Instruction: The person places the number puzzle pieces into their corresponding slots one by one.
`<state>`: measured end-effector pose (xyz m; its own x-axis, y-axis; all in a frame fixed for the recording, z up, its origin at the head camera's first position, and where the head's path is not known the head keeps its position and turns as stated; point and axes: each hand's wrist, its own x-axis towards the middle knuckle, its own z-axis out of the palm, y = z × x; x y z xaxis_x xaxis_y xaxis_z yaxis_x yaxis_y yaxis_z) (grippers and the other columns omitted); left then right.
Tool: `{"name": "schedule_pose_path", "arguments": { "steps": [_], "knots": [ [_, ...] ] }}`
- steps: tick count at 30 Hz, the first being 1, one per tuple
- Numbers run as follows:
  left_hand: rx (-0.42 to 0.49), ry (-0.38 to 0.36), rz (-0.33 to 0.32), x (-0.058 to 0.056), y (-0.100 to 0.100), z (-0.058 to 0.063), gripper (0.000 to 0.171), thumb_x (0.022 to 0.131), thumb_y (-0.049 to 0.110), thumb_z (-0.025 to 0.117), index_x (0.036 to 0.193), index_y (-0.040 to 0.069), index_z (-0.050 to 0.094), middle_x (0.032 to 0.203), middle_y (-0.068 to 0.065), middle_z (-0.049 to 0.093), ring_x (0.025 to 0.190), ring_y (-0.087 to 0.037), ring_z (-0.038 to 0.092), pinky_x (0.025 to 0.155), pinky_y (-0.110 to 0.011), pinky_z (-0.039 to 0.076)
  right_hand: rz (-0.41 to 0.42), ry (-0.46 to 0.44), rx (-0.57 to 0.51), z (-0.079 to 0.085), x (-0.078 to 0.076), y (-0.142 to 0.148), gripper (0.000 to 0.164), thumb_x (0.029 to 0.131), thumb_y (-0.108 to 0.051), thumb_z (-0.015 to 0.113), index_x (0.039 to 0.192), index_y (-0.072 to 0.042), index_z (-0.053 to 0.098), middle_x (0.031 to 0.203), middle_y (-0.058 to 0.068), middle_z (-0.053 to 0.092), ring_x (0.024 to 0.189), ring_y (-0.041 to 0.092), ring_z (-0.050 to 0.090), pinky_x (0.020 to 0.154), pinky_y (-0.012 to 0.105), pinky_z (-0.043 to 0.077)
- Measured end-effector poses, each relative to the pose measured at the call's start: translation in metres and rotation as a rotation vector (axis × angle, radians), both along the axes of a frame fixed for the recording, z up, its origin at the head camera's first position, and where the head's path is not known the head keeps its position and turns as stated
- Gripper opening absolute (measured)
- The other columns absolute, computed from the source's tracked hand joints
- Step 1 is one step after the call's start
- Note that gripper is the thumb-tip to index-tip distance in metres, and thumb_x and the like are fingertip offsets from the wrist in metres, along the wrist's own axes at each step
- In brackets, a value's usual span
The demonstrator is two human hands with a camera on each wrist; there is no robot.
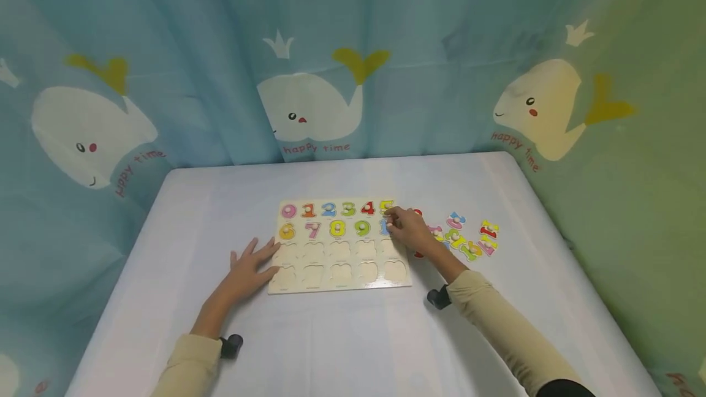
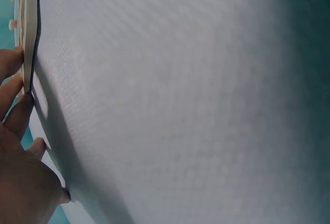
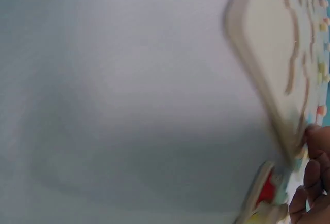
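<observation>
A wooden number puzzle board (image 1: 325, 254) lies on the white-covered table. Its upper two rows hold coloured number pieces, such as the pink zero (image 1: 288, 211) and the orange six (image 1: 287, 231); the lower two rows show bare recesses. My left hand (image 1: 246, 273) rests at the board's left edge, fingers spread and fingertips touching its side. At the right end of the second row, my right hand (image 1: 410, 230) bends its thumb and fingers onto a blue number piece (image 1: 383, 227), hiding most of it. The yellow five (image 1: 387, 206) lies just above those fingertips.
Right of the board lie several loose number pieces, including a red one (image 1: 488, 229), a blue-and-pink one (image 1: 455, 220) and a green-and-orange one (image 1: 471, 250). Some are partly behind my right hand. A whale-print curtain (image 1: 220, 121) hangs around the table (image 1: 309, 348).
</observation>
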<state>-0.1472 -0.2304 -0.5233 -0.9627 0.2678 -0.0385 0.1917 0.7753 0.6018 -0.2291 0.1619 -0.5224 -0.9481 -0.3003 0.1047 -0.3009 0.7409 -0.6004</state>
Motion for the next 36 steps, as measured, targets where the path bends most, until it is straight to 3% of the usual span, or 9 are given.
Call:
{"name": "schedule_pose_path", "arguments": {
  "steps": [4,8,12,17,24,36],
  "knots": [
    [0.002,0.005,0.002,0.001,-0.001,0.0,0.054,0.088,0.027,0.064,0.137,0.007,0.049,0.145,-0.014,0.038,0.137,-0.045,0.013,0.098,-0.071,-0.008,-0.057,-0.057,-0.119,0.001,0.003,0.007,0.037,0.089,-0.017,0.066,0.123,-0.004,0.058,0.097,0.003,0.063,0.076,0.016,0.048,0.064,0.028,0.041],
    [0.005,-0.003,-0.014,0.002,-0.001,-0.002,0.054,0.088,0.029,0.064,0.137,0.008,0.05,0.145,-0.013,0.038,0.137,-0.045,0.014,0.098,-0.072,-0.008,-0.243,0.02,-0.23,0.004,0.011,0.036,0.033,0.091,-0.013,0.062,0.122,-0.003,0.059,0.097,0.009,0.059,0.072,0.02,0.047,0.06,0.031,0.04],
    [0.001,-0.023,-0.01,0.003,-0.002,-0.004,0.055,0.089,0.029,0.064,0.137,0.009,0.049,0.146,-0.011,0.037,0.137,-0.044,0.012,0.099,-0.071,-0.01,-0.414,0.085,-0.201,0.008,0.015,0.077,0.029,0.092,-0.006,0.057,0.119,0.004,0.059,0.097,0.018,0.056,0.072,0.025,0.048,0.059,0.032,0.04],
    [0.002,-0.007,-0.007,0.002,-0.002,-0.001,0.055,0.089,0.029,0.064,0.137,0.009,0.049,0.145,-0.013,0.038,0.137,-0.044,0.013,0.098,-0.071,-0.01,-0.508,0.021,-0.142,0.012,0.021,0.11,0.032,0.094,-0.008,0.053,0.123,0.007,0.054,0.102,0.021,0.055,0.084,0.031,0.051,0.066,0.036,0.042],
    [0.005,0.014,0.002,0.0,0.0,-0.002,0.054,0.088,0.029,0.064,0.136,0.009,0.05,0.144,-0.014,0.038,0.136,-0.045,0.015,0.098,-0.072,-0.008,-0.483,0.055,-0.136,0.008,0.021,0.119,0.03,0.095,-0.009,0.052,0.12,0.005,0.058,0.107,0.023,0.06,0.087,0.033,0.057,0.07,0.04,0.046],
    [-0.007,0.005,0.008,0.002,0.002,0.002,0.053,0.088,0.026,0.065,0.136,0.008,0.049,0.145,-0.016,0.037,0.136,-0.046,0.015,0.099,-0.071,-0.007,-0.435,0.056,-0.173,0.013,0.028,0.133,0.033,0.098,-0.015,0.047,0.127,0.0,0.053,0.113,0.019,0.057,0.096,0.03,0.051,0.072,0.037,0.043]
  ]
}}
